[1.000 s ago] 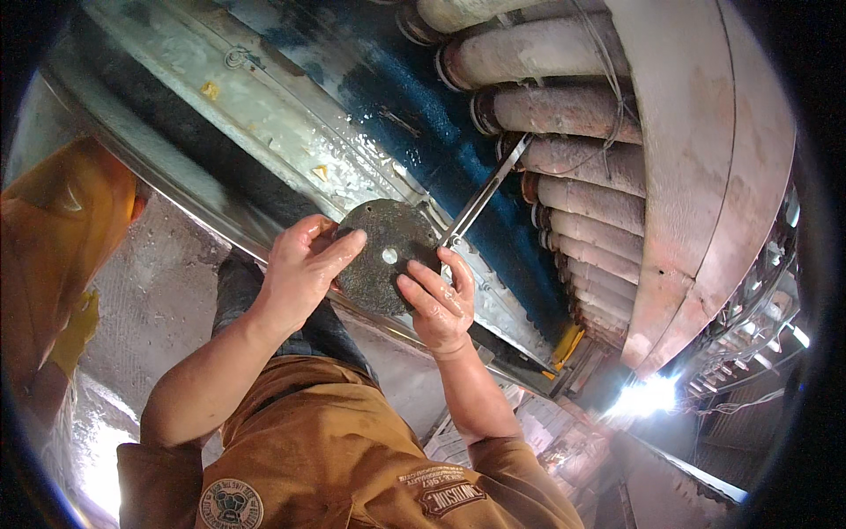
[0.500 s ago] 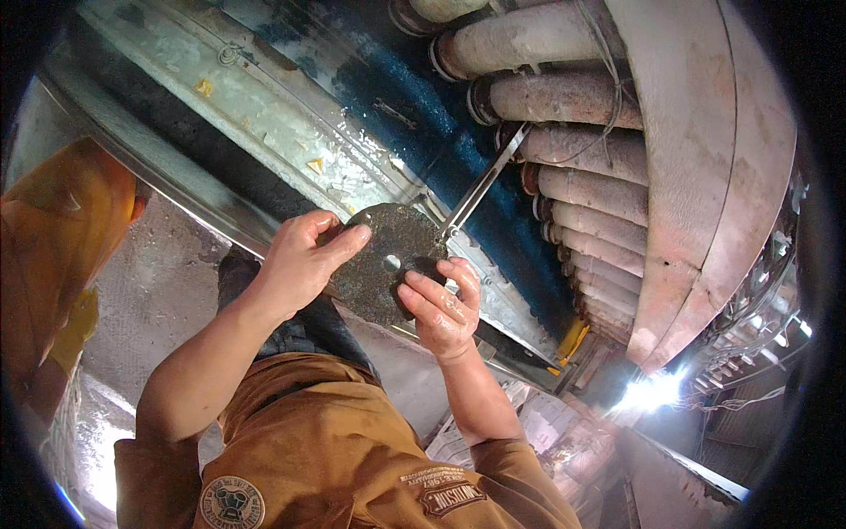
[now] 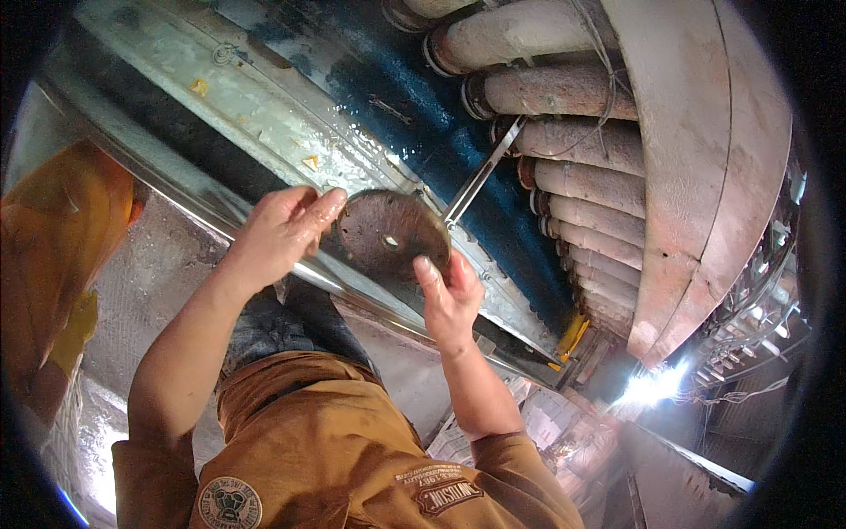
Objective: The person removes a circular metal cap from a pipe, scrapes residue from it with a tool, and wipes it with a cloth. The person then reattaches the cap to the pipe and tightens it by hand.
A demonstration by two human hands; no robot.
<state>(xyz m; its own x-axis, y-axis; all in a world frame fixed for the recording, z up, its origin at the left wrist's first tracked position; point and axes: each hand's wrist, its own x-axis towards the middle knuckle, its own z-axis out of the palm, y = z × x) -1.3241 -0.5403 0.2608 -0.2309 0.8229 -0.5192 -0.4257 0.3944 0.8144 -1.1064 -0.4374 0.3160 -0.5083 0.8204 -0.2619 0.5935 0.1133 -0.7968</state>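
A round, dark, worn-looking disc with a small hole at its centre is held over the machine's edge, tilted. On its lower right rim my right hand grips it, the thumb on the visible face and the fingers going behind. At the disc's upper left rim is my left hand, its thumb and fingers pinched together at the edge. Both hands look wet. The disc's far face is hidden.
Beyond my hands runs a wet metal channel beside a blue surface. A metal bar slants toward a row of thick, dusty cylinders. Orange material hangs at left; a bright light glares at right.
The disc has been turned, from a rough, dark face to a smoother, brownish one. My left hand has shifted left to its rim; the right thumb now lies on the visible face.
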